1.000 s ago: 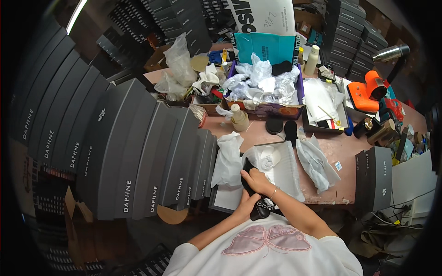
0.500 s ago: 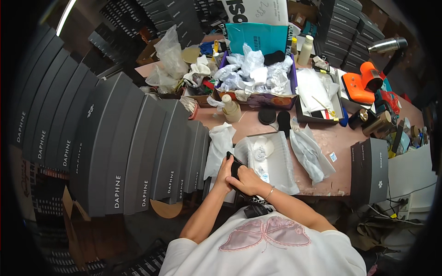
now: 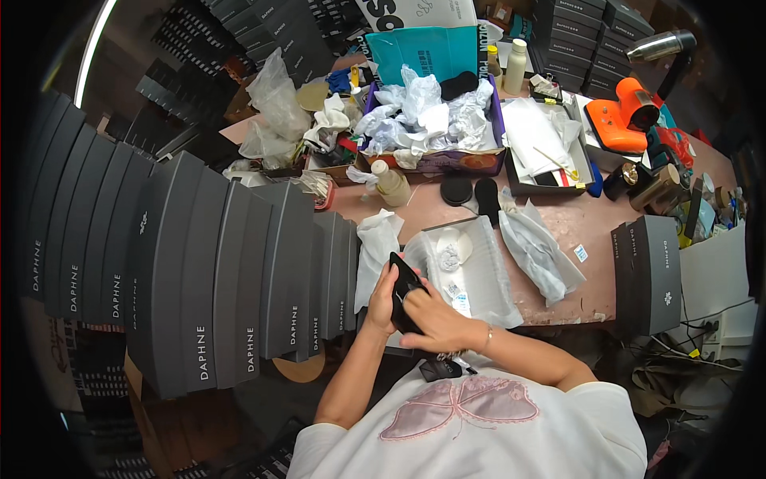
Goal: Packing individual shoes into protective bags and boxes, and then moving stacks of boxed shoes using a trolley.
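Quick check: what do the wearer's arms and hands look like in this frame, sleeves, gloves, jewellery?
Both arms are bare from short white sleeves down; no gloves. The left hand shows nothing worn. The right hand has a thin bracelet at the wrist. The white T-shirt carries a pink butterfly print on the chest. No cables or markings are visible on either arm.

The reddish-brown wooden table carries an open grey cardboard box, crumpled white wrapping paper, a beige plastic bottle and two black round pads.
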### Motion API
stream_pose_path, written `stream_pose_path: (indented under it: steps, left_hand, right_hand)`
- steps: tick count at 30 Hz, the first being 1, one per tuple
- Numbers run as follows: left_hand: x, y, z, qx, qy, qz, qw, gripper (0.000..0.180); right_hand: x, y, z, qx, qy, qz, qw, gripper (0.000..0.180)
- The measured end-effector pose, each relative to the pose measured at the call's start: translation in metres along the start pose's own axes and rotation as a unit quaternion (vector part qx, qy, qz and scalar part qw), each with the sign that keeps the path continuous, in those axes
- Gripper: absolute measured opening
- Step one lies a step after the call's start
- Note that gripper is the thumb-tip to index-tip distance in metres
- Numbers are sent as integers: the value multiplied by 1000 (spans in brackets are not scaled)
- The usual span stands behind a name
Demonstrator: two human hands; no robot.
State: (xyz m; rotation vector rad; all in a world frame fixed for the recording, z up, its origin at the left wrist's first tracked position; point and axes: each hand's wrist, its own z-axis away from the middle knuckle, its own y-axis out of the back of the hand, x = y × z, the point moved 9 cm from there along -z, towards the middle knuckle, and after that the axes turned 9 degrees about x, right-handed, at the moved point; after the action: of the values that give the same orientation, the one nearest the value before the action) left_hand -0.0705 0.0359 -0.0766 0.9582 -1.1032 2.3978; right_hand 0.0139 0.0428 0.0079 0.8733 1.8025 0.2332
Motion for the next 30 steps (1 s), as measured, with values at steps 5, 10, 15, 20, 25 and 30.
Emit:
stream_pose_path:
  steps: [5, 10, 15, 20, 25, 30]
  left_hand:
    - [-14, 3, -7, 11, 26, 26, 999, 39]
    - [-16, 29, -10, 76, 61, 49, 994, 39]
    - [-11, 1, 11, 49, 60, 28, 997, 47]
    - [-54, -4, 69, 111, 61, -5, 992, 69]
    - [-66, 14, 59, 78, 57, 31, 995, 59]
    - [-47, 13, 51, 132, 56, 10, 990, 39]
  right_hand:
    - [13, -10, 15, -54, -71, 68, 994, 69]
    - [48, -43, -8, -10, -135, 31, 990, 69]
    - [29, -17, -4, 12, -124, 84, 989, 69]
    - [41, -1, 22, 29, -150, 103, 983, 68]
    - [12, 8, 50, -70, -115, -78, 988, 53]
    - [115, 66, 23, 54, -134, 162, 976, 17]
